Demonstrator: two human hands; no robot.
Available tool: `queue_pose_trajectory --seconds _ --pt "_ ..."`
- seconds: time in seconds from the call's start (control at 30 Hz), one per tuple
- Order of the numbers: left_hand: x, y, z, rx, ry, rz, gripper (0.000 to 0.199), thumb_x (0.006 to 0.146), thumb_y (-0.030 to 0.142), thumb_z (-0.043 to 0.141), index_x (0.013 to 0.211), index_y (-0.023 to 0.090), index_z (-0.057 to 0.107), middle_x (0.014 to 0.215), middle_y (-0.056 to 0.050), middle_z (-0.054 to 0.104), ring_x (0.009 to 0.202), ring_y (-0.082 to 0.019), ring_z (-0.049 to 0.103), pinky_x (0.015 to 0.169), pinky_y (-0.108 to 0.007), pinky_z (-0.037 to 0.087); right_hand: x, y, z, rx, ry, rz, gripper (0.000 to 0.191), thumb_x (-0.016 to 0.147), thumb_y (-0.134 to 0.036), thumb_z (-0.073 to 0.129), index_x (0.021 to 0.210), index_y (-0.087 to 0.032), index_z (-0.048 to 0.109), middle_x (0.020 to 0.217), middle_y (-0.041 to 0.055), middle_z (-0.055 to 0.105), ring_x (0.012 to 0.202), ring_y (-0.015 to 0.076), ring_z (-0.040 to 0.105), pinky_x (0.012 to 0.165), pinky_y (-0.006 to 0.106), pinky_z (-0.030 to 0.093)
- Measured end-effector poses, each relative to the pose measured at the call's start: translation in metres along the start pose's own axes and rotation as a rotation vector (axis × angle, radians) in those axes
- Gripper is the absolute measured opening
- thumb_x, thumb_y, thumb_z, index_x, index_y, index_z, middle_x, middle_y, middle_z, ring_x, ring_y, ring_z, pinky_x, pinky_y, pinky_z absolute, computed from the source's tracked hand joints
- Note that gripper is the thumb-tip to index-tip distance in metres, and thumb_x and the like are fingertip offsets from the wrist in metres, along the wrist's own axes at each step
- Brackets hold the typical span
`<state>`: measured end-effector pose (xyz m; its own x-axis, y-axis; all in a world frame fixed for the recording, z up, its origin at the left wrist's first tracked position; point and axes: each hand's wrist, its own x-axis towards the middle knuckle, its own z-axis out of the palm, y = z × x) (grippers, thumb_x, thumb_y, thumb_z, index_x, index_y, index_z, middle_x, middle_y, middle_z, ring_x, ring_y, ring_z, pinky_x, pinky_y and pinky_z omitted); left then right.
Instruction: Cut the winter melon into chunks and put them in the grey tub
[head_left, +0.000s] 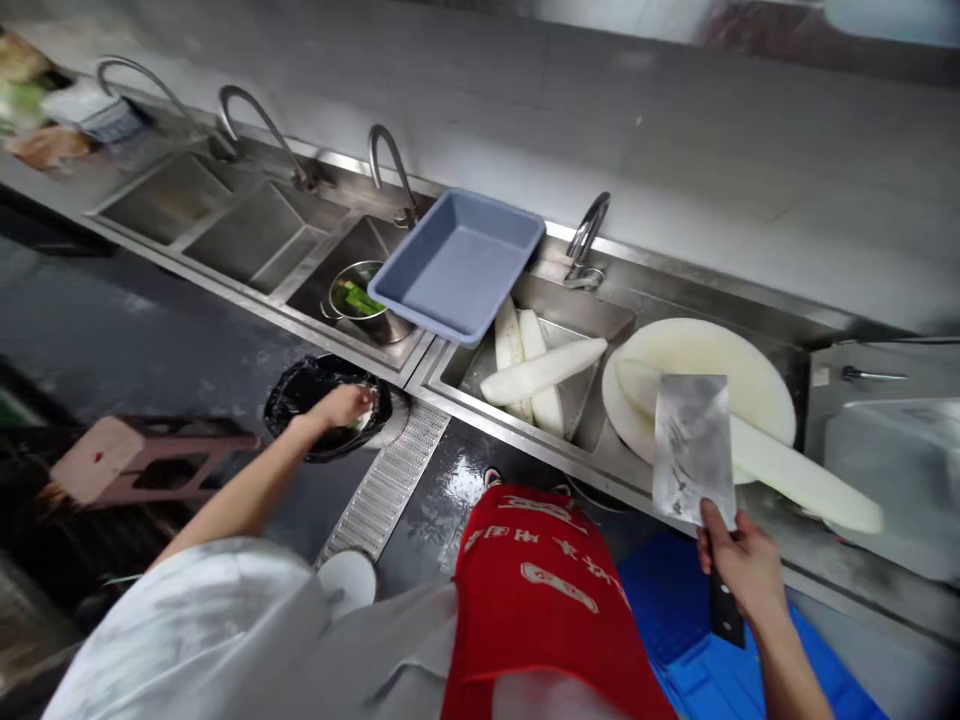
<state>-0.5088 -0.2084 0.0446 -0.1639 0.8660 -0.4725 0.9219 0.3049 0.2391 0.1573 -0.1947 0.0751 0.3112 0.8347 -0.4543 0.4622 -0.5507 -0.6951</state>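
Note:
My right hand [746,565] grips the black handle of a cleaver [694,450], its wide blade raised in front of the cutting board. On the round white cutting board [750,350] lies a long peeled white radish [806,475], partly hidden behind the blade. Far to the left, my left hand [345,404] is closed over a bin lined with a black bag [289,385]. Something pale shows by its fingers, too small to name. In the sink between my hands, several peeled white radishes [544,370] rest crossed over one another.
A grey-blue plastic tub [457,260] straddles the sink divider. Left of it, a metal pot [386,325] holds green vegetable pieces. Faucets [589,240] line the back wall. A pinkish stool [112,460] and a floor drain grate [386,490] are below; blue plastic [675,600] lies under the counter.

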Motion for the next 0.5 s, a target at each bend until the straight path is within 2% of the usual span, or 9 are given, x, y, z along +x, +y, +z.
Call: queue_pose_trajectory --seconds 0.1,0.17,0.23,0.3,0.4,0.47,0.5 --pt "0.038 0.077 0.047 -0.039 -0.080 0.210 0.017 0.080 0.020 0.060 0.092 0.020 0.073 0.094 -0.003 0.075 0.088 -0.020 0.066 0.084 -0.027 0.048 -0.001 0.017 -0.017 -0.009 0.063 0.034 0.062 0.065 -0.085 0.069 0.070 -0.026 0.049 0.045 0.0011 0.056 0.034 0.0187 0.050 0.036 0.031 0.040" --pt "0.060 0.122 0.074 -0.064 -0.098 0.262 0.024 0.082 0.022 0.057 0.099 0.019 0.074 0.097 -0.006 0.075 0.090 -0.021 0.066 0.086 -0.030 0.049 -0.001 0.027 -0.026 -0.011 0.070 0.048 0.062 0.065 -0.085 0.068 0.069 -0.026 0.050 0.045 0.0016 0.056 0.034 0.0195 0.051 0.037 0.032 0.041" --pt "0.080 0.157 0.093 -0.091 -0.097 0.260 0.028 0.081 0.022 0.057 0.102 0.018 0.075 0.095 -0.008 0.076 0.088 -0.022 0.067 0.084 -0.030 0.051 -0.002 0.033 -0.034 -0.009 0.091 0.043 0.062 0.067 -0.086 0.066 0.069 -0.026 0.052 0.044 0.0016 0.055 0.034 0.0197 0.050 0.037 0.032 0.041" --pt "0.099 0.185 0.105 -0.102 -0.083 0.222 0.027 0.079 0.021 0.059 0.100 0.017 0.075 0.091 -0.008 0.076 0.085 -0.022 0.068 0.081 -0.029 0.051 -0.001 0.040 -0.042 -0.003 0.113 0.033 0.063 0.069 -0.087 0.064 0.068 -0.025 0.052 0.044 0.0021 0.055 0.035 0.0200 0.050 0.037 0.032 0.041" --pt "0.123 0.227 0.111 -0.094 -0.030 0.167 0.027 0.082 0.019 0.058 0.102 0.015 0.075 0.092 -0.010 0.076 0.088 -0.023 0.069 0.081 -0.029 0.052 0.003 0.054 -0.059 -0.023 0.125 0.028 0.063 0.073 -0.087 0.061 0.067 -0.026 0.052 0.045 0.0032 0.056 0.037 0.0205 0.051 0.038 0.032 0.042" --pt "0.138 0.270 0.109 -0.097 0.030 0.166 0.034 0.091 0.019 0.048 0.114 0.013 0.072 0.108 -0.014 0.075 0.099 -0.024 0.068 0.089 -0.031 0.052 0.005 0.068 -0.074 -0.071 0.161 0.036 0.061 0.077 -0.086 0.057 0.067 -0.026 0.052 0.045 0.0032 0.055 0.038 0.0207 0.052 0.040 0.032 0.043" --pt "0.144 0.299 0.107 -0.106 0.080 0.205 0.039 0.095 0.020 0.042 0.122 0.012 0.069 0.118 -0.016 0.072 0.107 -0.024 0.066 0.096 -0.033 0.050 0.006 0.075 -0.082 -0.098 0.198 0.046 0.061 0.078 -0.086 0.056 0.068 -0.026 0.053 0.045 0.0032 0.056 0.039 0.0211 0.053 0.041 0.032 0.043"
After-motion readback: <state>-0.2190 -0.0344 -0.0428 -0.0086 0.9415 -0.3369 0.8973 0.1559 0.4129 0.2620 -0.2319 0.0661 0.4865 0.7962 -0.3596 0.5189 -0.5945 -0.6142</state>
